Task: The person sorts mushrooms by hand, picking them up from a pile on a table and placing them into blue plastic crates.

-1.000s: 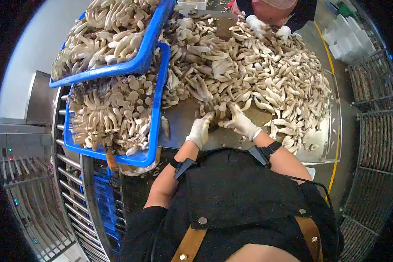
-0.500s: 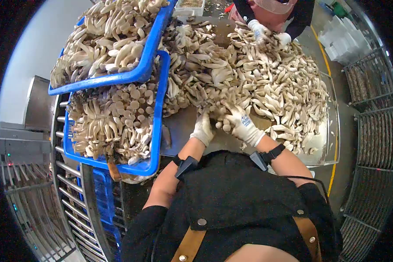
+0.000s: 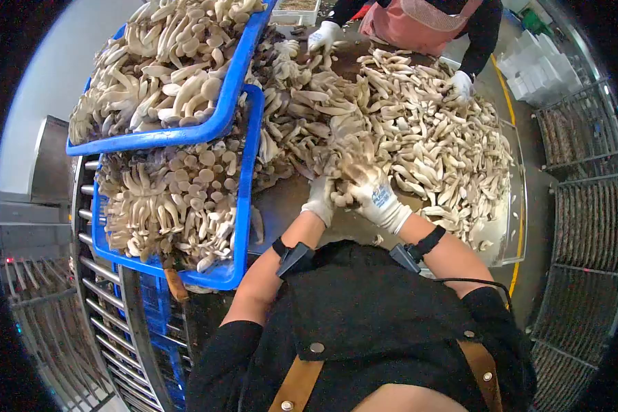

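Observation:
In white gloves, both my hands work at the near edge of a mushroom heap on a metal table. My left hand [image 3: 318,201] is closed against the left side of a mushroom cluster [image 3: 342,187]. My right hand [image 3: 379,200] grips the same cluster from the right, its fingertips blurred and partly hidden among the caps. Loose pale mushrooms [image 3: 432,158] spread out to the right of my hands. Darker, still-joined clumps [image 3: 309,103] lie beyond and to the left.
Two blue crates full of mushrooms, an upper crate [image 3: 144,145] and a lower crate [image 3: 244,233], overlap at left on a roller rack [image 3: 106,312]. Across the table, a co-worker's gloved hands [image 3: 324,37] touch mushrooms. Wire racks [image 3: 587,220] and white bins [image 3: 539,65] stand right.
My right hand has turned in and closed nearer my left around the cluster. The co-worker's hands, together before, are now apart, one at the left clumps, one at the right pile.

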Action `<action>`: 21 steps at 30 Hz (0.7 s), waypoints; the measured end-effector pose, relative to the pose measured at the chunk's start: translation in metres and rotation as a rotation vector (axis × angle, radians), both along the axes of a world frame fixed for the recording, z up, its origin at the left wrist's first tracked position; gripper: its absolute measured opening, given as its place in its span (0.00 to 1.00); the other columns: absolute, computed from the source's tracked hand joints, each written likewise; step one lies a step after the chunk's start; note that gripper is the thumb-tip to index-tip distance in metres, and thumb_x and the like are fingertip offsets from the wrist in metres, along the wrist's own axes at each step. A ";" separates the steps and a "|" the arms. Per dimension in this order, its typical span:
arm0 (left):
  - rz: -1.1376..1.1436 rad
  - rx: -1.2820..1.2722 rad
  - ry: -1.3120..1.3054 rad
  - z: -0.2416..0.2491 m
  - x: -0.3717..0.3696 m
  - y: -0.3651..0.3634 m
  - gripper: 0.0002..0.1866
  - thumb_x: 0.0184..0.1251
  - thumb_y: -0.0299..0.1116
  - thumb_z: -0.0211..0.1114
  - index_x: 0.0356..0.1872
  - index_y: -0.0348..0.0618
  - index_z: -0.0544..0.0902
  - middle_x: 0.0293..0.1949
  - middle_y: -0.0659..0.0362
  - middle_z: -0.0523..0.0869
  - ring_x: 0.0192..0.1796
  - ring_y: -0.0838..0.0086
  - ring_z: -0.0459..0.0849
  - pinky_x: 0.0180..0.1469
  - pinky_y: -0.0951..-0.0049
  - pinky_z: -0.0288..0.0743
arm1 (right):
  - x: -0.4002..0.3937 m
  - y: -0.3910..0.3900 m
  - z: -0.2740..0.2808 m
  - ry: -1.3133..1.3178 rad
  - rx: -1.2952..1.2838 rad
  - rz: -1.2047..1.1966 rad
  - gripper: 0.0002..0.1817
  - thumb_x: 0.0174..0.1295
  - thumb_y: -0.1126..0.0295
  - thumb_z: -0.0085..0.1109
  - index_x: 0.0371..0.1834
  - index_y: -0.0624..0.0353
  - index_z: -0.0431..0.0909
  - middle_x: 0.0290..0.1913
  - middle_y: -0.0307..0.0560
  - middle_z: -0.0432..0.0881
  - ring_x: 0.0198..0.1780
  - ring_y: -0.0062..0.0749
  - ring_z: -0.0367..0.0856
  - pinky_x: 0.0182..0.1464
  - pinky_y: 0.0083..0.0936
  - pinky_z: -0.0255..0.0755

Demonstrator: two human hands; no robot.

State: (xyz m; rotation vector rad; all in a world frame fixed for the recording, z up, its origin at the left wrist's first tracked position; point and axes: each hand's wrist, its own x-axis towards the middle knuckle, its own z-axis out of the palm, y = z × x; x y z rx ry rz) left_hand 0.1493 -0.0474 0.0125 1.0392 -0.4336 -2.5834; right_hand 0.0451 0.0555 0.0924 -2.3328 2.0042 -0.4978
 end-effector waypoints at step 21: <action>-0.008 0.038 0.131 -0.045 -0.008 0.009 0.25 0.71 0.49 0.49 0.63 0.49 0.68 0.59 0.57 0.75 0.58 0.65 0.75 0.58 0.62 0.73 | -0.018 0.029 -0.024 0.011 -0.105 0.339 0.12 0.51 0.57 0.60 0.37 0.48 0.81 0.42 0.43 0.79 0.52 0.41 0.75 0.61 0.48 0.63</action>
